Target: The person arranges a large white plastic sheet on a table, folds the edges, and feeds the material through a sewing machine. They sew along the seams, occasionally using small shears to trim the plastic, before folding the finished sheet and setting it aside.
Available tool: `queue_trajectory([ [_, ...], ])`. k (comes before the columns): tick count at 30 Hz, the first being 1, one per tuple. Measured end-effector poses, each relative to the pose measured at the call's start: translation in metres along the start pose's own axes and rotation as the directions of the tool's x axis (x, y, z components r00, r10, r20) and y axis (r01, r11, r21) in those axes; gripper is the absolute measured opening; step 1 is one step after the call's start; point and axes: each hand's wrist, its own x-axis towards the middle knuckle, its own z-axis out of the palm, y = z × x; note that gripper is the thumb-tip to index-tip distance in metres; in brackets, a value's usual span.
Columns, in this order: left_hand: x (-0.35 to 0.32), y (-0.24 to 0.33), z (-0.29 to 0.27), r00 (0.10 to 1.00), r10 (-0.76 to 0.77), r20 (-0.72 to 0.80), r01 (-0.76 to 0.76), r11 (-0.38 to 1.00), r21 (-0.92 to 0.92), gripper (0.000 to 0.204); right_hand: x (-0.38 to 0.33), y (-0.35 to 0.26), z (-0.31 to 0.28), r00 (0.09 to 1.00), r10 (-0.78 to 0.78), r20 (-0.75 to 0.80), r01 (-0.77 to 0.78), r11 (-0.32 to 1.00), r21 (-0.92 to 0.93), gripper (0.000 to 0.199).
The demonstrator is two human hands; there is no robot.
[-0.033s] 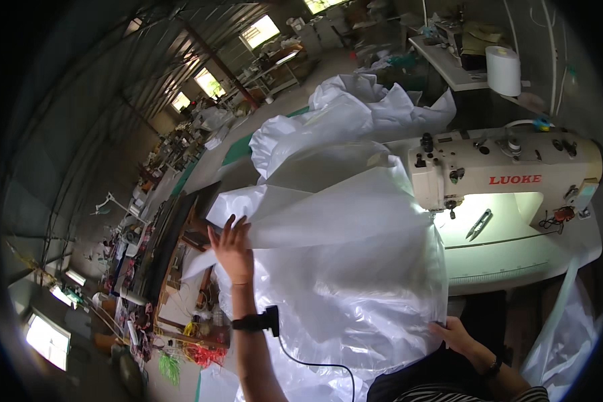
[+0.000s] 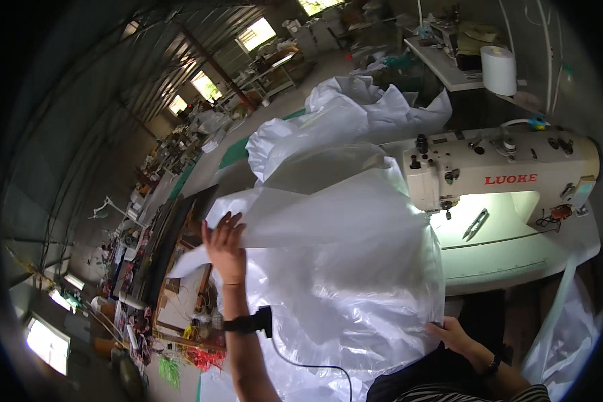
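Note:
A large sheet of thin white, glossy plastic-like material (image 2: 342,275) lies in folds over the work surface and hangs down in front of me. My left hand (image 2: 225,249) rests against its left part by a folded-over flap, palm down with the fingers spread. At the lower right, my right hand (image 2: 451,333) pinches the sheet's right edge, with the thumb and fingers closed on it. The sheet's upper right side reaches the needle area of a cream sewing machine (image 2: 509,167), where its lamp glows. Folds hide where needle and sheet meet.
Thread snips (image 2: 476,224) lie on the machine bed (image 2: 496,268). More bunched white sheeting (image 2: 342,110) is heaped behind. A white thread cone (image 2: 499,70) stands on a table at the back right. At left are a wooden frame and red strands (image 2: 204,356). A cable hangs from my left wrist.
The sheet's loose corner beyond my left hand reaches a little further left. Both hands keep nearly the same places on the sheet, and the whole view has shifted slightly.

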Motion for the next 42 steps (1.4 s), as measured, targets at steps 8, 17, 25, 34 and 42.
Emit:
queue_trajectory([
  [8,0.022,0.123,-0.182,0.573,0.448,0.686,0.390,0.588,-0.709,0.019,0.016,0.015,-0.007,0.991,-0.131,-0.012,0.130,0.990,-0.048,0.032],
  [17,-0.176,0.301,-0.134,-0.070,0.783,0.618,0.997,0.069,0.026,0.042,-0.048,-0.050,-0.044,0.753,-0.637,-0.167,0.296,0.554,-0.778,0.041],
  [25,-0.048,0.339,-0.114,0.163,0.941,0.297,0.492,0.183,-0.851,0.037,-0.045,0.011,-0.004,0.998,-0.019,0.057,0.039,0.932,-0.361,0.046],
  [34,-0.025,0.240,0.037,0.721,0.113,0.684,0.123,0.950,-0.287,0.049,-0.065,0.003,-0.003,0.972,-0.085,0.219,0.144,0.953,-0.267,0.052],
  [42,0.021,0.336,0.036,0.870,0.384,0.307,0.046,0.557,-0.829,0.049,-0.059,-0.023,-0.004,0.946,0.078,0.314,0.087,0.873,-0.480,0.048],
])
